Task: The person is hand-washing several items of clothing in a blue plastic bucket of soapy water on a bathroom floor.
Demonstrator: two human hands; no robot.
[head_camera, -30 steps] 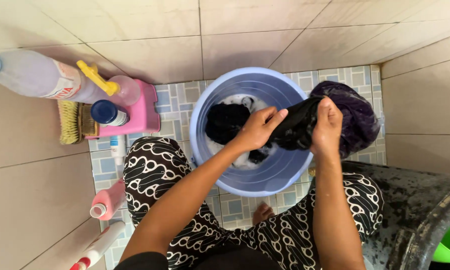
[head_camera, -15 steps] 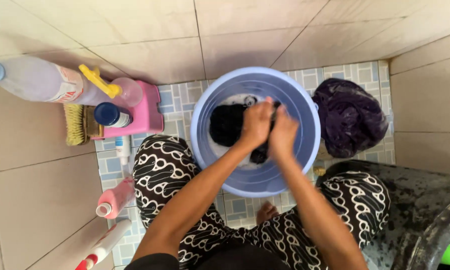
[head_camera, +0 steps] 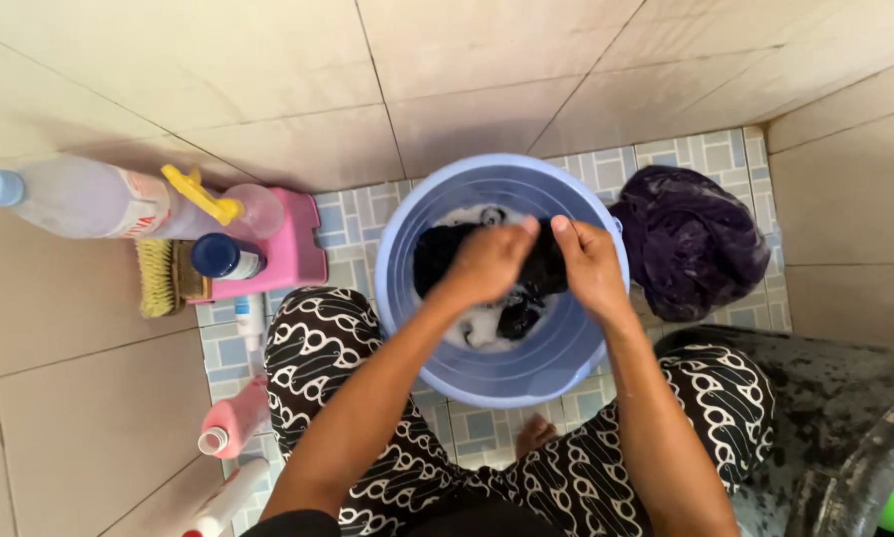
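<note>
One basin (head_camera: pixel 507 368), two hands (head_camera: pixel 487 264) (head_camera: pixel 586 264), one purple cloth heap (head_camera: pixel 691 239), one brush (head_camera: pixel 156 276), one pink box (head_camera: pixel 293 249).

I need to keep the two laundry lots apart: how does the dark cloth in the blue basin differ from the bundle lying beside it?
The black cloth sits inside the blue basin in sudsy water; the dark purple bundle lies outside it on the tiled floor. The left hand and right hand grip the black cloth; nothing touches the purple bundle. The black cloth is stretched between the hands; the purple bundle is heaped. Both are dark fabric.
</note>
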